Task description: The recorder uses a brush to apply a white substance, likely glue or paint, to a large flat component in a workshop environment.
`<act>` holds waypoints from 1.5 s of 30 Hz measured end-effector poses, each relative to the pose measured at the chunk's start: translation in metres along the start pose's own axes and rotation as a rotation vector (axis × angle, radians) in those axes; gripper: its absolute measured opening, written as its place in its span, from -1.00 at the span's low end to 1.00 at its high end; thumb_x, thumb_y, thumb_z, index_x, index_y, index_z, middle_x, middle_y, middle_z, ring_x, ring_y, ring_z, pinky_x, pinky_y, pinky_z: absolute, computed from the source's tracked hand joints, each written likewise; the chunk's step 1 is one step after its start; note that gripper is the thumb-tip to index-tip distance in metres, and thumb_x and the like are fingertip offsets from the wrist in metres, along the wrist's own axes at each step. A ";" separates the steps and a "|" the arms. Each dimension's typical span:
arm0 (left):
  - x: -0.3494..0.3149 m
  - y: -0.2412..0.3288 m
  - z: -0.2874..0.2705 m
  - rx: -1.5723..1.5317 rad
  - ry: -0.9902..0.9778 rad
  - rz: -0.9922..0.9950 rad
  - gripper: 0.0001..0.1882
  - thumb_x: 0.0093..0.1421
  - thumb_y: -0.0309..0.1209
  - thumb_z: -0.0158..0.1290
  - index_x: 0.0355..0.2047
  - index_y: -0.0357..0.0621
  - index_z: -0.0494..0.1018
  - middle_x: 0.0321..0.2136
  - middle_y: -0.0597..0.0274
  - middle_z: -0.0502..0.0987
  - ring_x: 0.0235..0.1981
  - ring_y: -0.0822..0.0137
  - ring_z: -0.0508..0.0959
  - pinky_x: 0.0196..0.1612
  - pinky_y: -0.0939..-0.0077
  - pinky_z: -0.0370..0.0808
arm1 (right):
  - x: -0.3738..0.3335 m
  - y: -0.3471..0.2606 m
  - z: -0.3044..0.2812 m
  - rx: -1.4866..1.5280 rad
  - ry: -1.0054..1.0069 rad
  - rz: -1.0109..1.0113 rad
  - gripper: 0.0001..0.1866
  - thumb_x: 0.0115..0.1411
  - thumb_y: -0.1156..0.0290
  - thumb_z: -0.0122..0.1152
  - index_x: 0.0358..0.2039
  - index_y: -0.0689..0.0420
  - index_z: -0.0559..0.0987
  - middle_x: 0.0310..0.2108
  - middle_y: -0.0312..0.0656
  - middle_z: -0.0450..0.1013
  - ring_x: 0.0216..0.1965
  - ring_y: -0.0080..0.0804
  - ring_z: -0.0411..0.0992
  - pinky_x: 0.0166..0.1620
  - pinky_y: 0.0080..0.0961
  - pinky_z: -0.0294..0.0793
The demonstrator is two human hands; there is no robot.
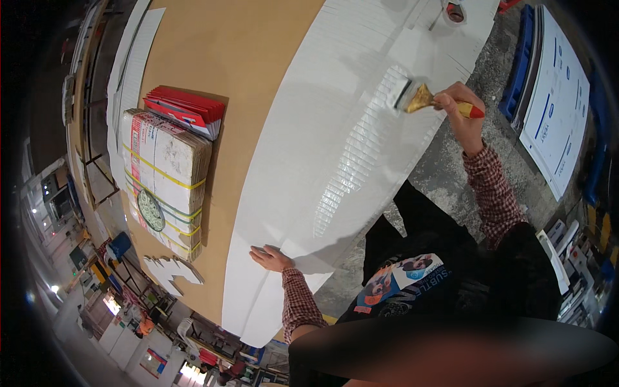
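A long white corrugated sheet (271,187) lies across a brown board. My right hand (465,115) grips a paintbrush (420,98) by its red-and-yellow handle, the bristles down at the sheet. A shiny wet-looking streak (351,158) with ribbed lines runs from the bristles back toward me. Near the close left end of the sheet, my left hand (272,258) rests flat with its fingers spread, holding nothing. At the far end stands a small white container (454,13) with something dark reddish inside and a thin stick or handle beside it.
On the brown board (255,71) sit a strapped bundle of flat cardboard (169,174), a stack of red folded pieces (187,106) and a jagged white scrap (173,274). To the right, printed white sheets (556,103) lie stacked beside a blue pallet (518,71).
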State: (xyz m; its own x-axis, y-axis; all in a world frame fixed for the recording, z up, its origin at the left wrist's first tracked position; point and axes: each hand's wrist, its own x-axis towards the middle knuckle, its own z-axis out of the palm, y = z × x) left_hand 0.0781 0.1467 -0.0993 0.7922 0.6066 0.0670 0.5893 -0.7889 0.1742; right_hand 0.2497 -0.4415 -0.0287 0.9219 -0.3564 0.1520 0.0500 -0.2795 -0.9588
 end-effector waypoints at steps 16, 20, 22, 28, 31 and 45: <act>-0.006 0.007 0.000 0.032 -0.020 -0.010 -0.32 0.38 0.05 -0.36 0.30 -0.21 0.11 0.30 -0.21 0.04 0.32 -0.10 0.09 0.31 0.11 0.12 | -0.012 0.001 -0.013 -0.070 0.064 -0.068 -0.78 0.15 0.37 0.35 -0.50 0.26 0.57 -0.51 -0.26 0.48 -0.50 -0.55 0.37 -0.42 -0.59 0.34; -0.009 0.010 -0.001 0.010 -0.036 -0.030 -0.32 0.39 0.05 -0.36 0.31 -0.22 0.10 0.31 -0.20 0.03 0.32 -0.09 0.08 0.32 0.11 0.10 | -0.016 0.000 -0.019 -0.106 0.014 -0.004 -0.78 0.16 0.36 0.34 -0.49 0.26 0.58 -0.51 -0.25 0.48 -0.50 -0.54 0.37 -0.42 -0.58 0.35; -0.010 0.010 0.000 0.026 -0.032 -0.008 -0.31 0.38 0.05 -0.36 0.31 -0.21 0.09 0.31 -0.20 0.02 0.32 -0.08 0.08 0.32 0.12 0.10 | -0.019 -0.001 -0.022 -0.070 0.061 -0.043 -0.77 0.16 0.35 0.34 -0.50 0.25 0.58 -0.51 -0.26 0.48 -0.50 -0.54 0.37 -0.42 -0.59 0.35; -0.009 0.004 0.001 0.026 -0.023 0.022 -0.32 0.38 0.04 -0.35 0.31 -0.21 0.09 0.31 -0.18 0.03 0.33 -0.07 0.08 0.33 0.13 0.10 | -0.025 -0.002 -0.026 -0.111 0.073 0.007 -0.74 0.18 0.31 0.32 -0.51 0.24 0.57 -0.52 -0.27 0.47 -0.50 -0.54 0.37 -0.42 -0.60 0.34; -0.010 0.003 0.004 0.022 -0.031 0.009 -0.32 0.38 0.04 -0.35 0.31 -0.22 0.10 0.31 -0.18 0.03 0.33 -0.07 0.08 0.32 0.13 0.11 | -0.026 -0.002 -0.029 -0.133 0.102 -0.057 -0.74 0.18 0.31 0.32 -0.50 0.24 0.57 -0.53 -0.28 0.45 -0.50 -0.55 0.36 -0.42 -0.60 0.34; -0.014 0.004 0.004 0.046 -0.018 0.014 -0.34 0.39 0.02 -0.34 0.30 -0.23 0.11 0.30 -0.20 0.05 0.32 -0.08 0.09 0.32 0.13 0.13 | -0.030 -0.001 -0.035 -0.139 0.067 -0.024 -0.78 0.17 0.35 0.32 -0.47 0.26 0.58 -0.52 -0.28 0.43 -0.50 -0.57 0.34 -0.42 -0.61 0.31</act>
State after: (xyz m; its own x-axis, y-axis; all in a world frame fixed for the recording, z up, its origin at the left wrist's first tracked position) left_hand 0.0700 0.1345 -0.1038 0.8029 0.5939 0.0515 0.5846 -0.8012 0.1276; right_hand 0.2089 -0.4621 -0.0239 0.8929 -0.4058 0.1949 0.0139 -0.4078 -0.9130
